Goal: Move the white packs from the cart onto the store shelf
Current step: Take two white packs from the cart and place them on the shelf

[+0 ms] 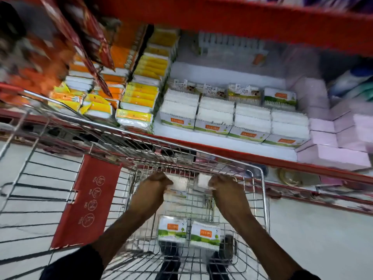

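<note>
While two white plastic-wrapped packs with green and orange labels (188, 233) lie low in the wire shopping cart (262, 199), my left hand (159, 181) is closed on one white pack (178, 183) and my right hand (221, 183) on another (202, 180), both at the cart's far end. This is the pick-up step. Next I judge both must be lifted over the rim onto the red-edged store shelf (222, 147), beside the stacked white packs (234, 120).

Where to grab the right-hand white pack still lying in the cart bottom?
Right white pack lies flat, label up, beside its twin. Probably come from above and pinch the two long side edges; the outer right edge is free, and the inner one faces a narrow gap.
</note>
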Demonstrator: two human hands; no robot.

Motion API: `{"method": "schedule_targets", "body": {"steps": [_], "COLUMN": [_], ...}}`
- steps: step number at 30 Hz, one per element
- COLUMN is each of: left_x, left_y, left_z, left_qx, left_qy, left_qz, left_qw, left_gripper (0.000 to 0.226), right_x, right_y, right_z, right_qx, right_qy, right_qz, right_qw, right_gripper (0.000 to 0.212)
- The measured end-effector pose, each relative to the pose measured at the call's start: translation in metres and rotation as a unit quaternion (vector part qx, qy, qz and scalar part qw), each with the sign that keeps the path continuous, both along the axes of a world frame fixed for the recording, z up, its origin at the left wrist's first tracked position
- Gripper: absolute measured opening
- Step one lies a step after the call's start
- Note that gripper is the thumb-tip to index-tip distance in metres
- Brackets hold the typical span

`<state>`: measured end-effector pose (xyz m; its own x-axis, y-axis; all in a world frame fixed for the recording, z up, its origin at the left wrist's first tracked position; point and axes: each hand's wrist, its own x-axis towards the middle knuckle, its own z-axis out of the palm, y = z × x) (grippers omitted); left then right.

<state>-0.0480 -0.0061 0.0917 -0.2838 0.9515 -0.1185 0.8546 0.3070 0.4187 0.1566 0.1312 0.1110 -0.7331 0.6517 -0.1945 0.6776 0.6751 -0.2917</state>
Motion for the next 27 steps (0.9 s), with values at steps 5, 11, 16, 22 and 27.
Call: {"method": "schedule_targets", "body": {"steps": [5,11,16,22,27], "left_x": [-0.008,-0.015,-0.023,-0.034,-0.038], "left_y": [0.011,0.036,0.063,0.09,0.1], "left_z": [0.075,0.135,0.155,0.139,0.122], "left_qx": [0.082,0.167,0.215,0.2,0.172], "left_qy": [0.027,0.048,0.05,0.054,0.055], "left_qz": [0.0,0.002,0.025,0.046,0.048], "left_qw": [0.996,0.985,0.975,0.977,0.982], "left_gripper": [0.047,0.048,0.037,0.034,0.039], "right_x": [-0.006,-0.016,-0.034,-0.055,-0.066], "right_y": [0.006,0.025,0.042,0.058,0.063], "right_z": [0.083,0.142,0.153,0.13,0.108], "right_qx": [0.052,0.091,0.118,0.121,0.123], "right_qy": [0.077,0.141,0.164,0.128,0.091], "right_qz": [-0.048,-0.061,-0.082,-0.104,-0.097], "right_qw": [0.995,0.984,0.976,0.979,0.983], "right_gripper": [0.032,0.032,0.03,0.034,0.038]}}
